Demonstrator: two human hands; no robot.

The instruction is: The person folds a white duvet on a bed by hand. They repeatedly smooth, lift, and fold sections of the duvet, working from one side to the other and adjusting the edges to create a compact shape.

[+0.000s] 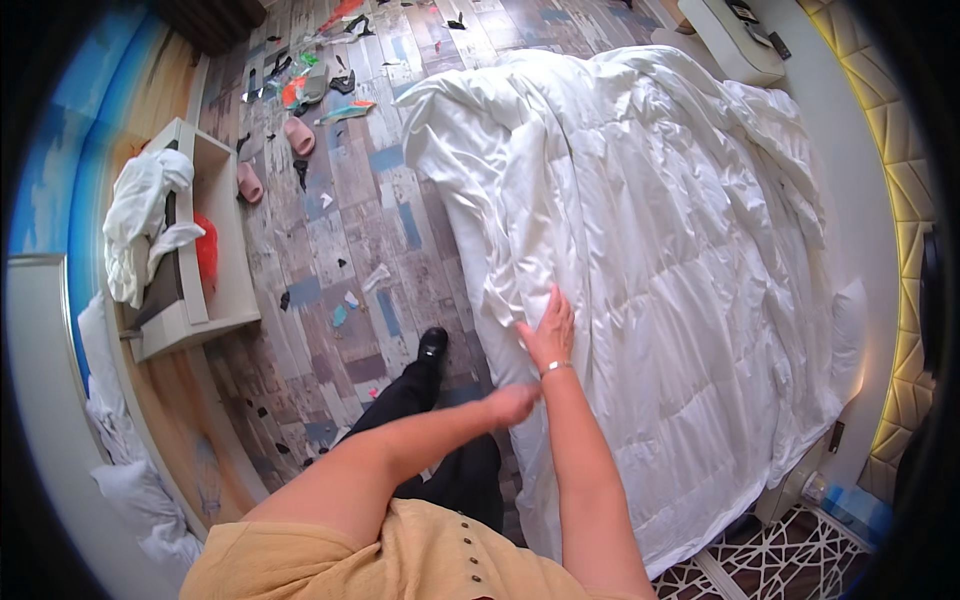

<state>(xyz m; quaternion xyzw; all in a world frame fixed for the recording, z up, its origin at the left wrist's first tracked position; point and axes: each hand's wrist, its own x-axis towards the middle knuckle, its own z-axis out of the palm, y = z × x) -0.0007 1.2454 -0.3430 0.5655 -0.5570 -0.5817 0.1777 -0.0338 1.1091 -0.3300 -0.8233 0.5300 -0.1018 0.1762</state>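
Note:
A rumpled white satin duvet (675, 300) lies spread over the bed in front of me. My right hand (553, 330), with a metal band at its wrist, rests palm down on the duvet near the bed's left side, thumb apart from the fingers. Close to my right forearm, my left hand (516, 405) is blurred above the duvet's edge. Its fingers look curled, but whether they grip any cloth cannot be seen.
Plastic wrappers (345, 112), pink slippers (300, 136) and dark scraps litter the wood-look floor (330, 247). An open shelf unit (217, 150) at left bears white cloth (139, 217). A white nightstand (731, 45) stands beyond the bed; a patterned metal lattice (780, 551) is at lower right.

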